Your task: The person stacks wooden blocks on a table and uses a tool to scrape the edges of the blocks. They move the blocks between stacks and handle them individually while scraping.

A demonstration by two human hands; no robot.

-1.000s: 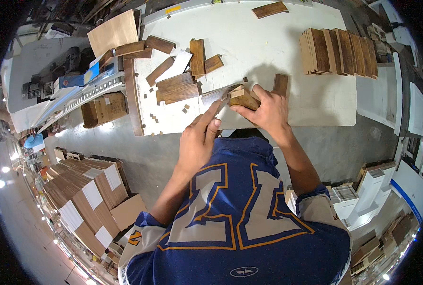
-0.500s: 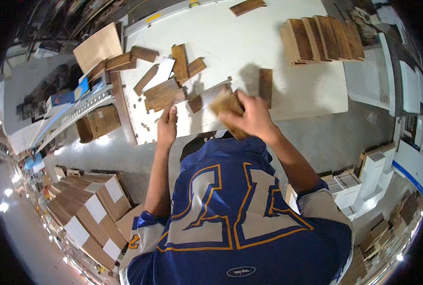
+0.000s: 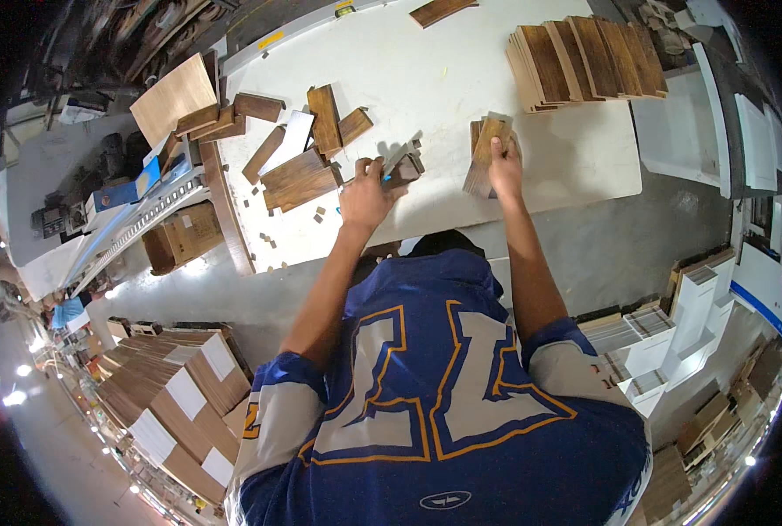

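Observation:
My right hand (image 3: 503,167) grips a small stack of brown wood pieces (image 3: 484,151) and holds it on the white table (image 3: 426,79). My left hand (image 3: 366,195) is closed on a dark wood block (image 3: 404,169) with a metal tool against it, just left of that stack. Loose brown wood pieces (image 3: 299,171) lie to the left of my left hand. A row of wood pieces standing on edge (image 3: 584,53) sits at the far right of the table, beyond my right hand.
Small wood chips (image 3: 272,237) dot the table's left part. A light plywood sheet (image 3: 171,92) and a long wood strip (image 3: 224,206) lie at the left edge. Cardboard boxes (image 3: 167,394) are stacked on the floor at lower left; white shelving with stacked pieces (image 3: 663,333) stands at right.
My hands have drawn apart: the right one carried the wood stack out to the right and set it on the table, while the left moved right onto the dark block.

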